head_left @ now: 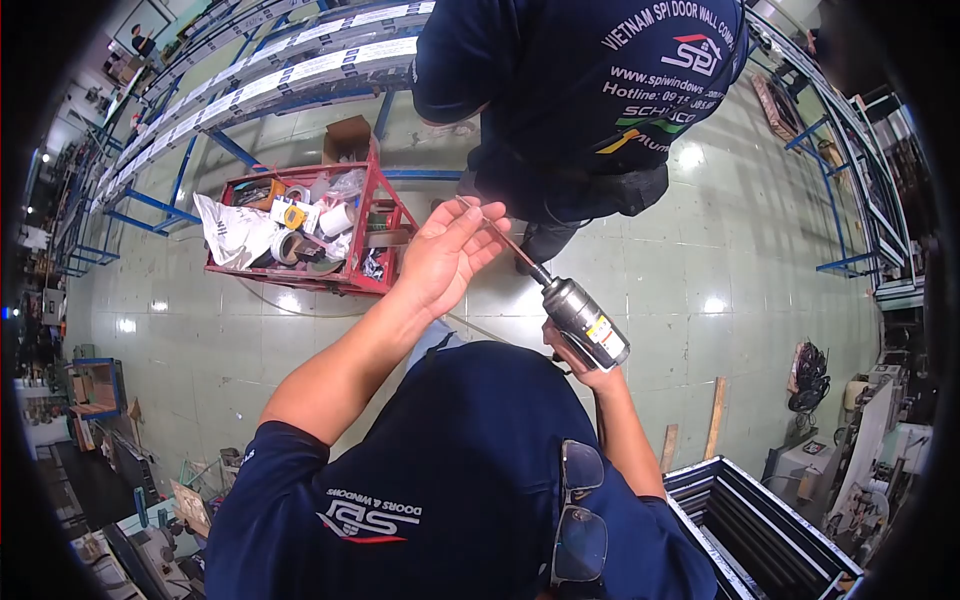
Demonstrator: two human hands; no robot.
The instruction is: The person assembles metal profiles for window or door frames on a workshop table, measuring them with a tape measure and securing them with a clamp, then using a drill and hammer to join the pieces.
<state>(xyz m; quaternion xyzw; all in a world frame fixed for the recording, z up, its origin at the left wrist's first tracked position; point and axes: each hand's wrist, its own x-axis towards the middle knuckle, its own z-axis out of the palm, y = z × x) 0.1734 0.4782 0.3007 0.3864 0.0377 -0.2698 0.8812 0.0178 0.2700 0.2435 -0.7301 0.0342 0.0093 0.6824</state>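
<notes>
A black air tool (588,320) with a yellow and white label is gripped in my right hand (583,362), its body hiding part of the fingers. From its nose a long thin coppery bit (515,250) points up and left. The fingers of my left hand (452,250) are closed in a pinch at the far end of that bit, thumb against fingertips. Just left of my left hand stands a red cart (290,277) holding tape rolls, a white bag (238,232) and a yellow tape measure (294,216).
A co-worker in a dark blue shirt (560,90) stands close in front of my hands. Blue-framed racks (235,150) carry long profiles at the upper left. Black frames (760,530) lie at lower right, near wooden strips (715,420). Coiled cables (808,375) are further right.
</notes>
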